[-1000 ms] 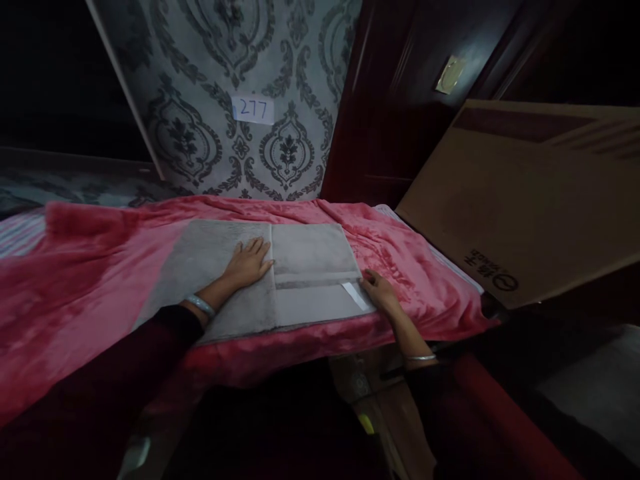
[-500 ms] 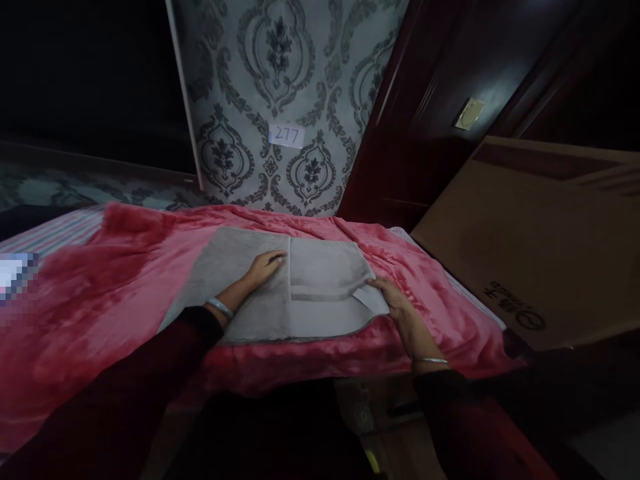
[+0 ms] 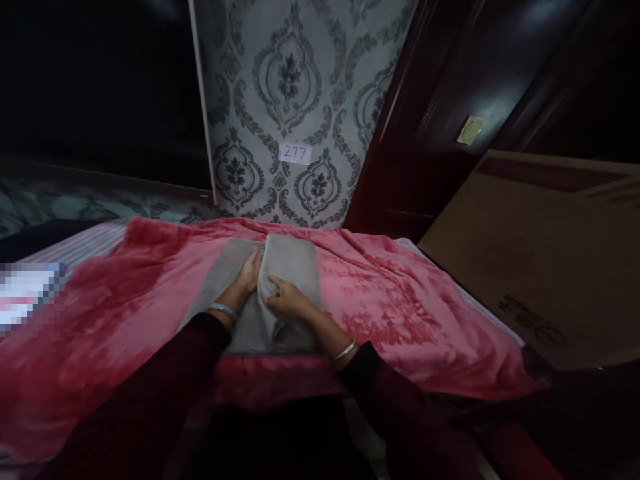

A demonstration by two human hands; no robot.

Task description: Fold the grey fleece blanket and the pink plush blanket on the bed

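Well over to the left, a striped sheet (image 3: pixel 93 241) shows past the edge of a red-pink blanket (image 3: pixel 165 267). Next, the left hand (image 3: pixel 249 270) rests on a grey cloth (image 3: pixel 224 265), fingers straight, together and gripping nothing. That cloth lies on the blanket, its right part doubled over as a flap (image 3: pixel 295 259). The right hand (image 3: pixel 286 298) reaches across it, index finger extended, the others apparently closed on its left edge. The flap's near side bulges; uneven pulling could skew the fold or set a crease. Rightmost, a cardboard box (image 3: pixel 540 253) stands tilted.
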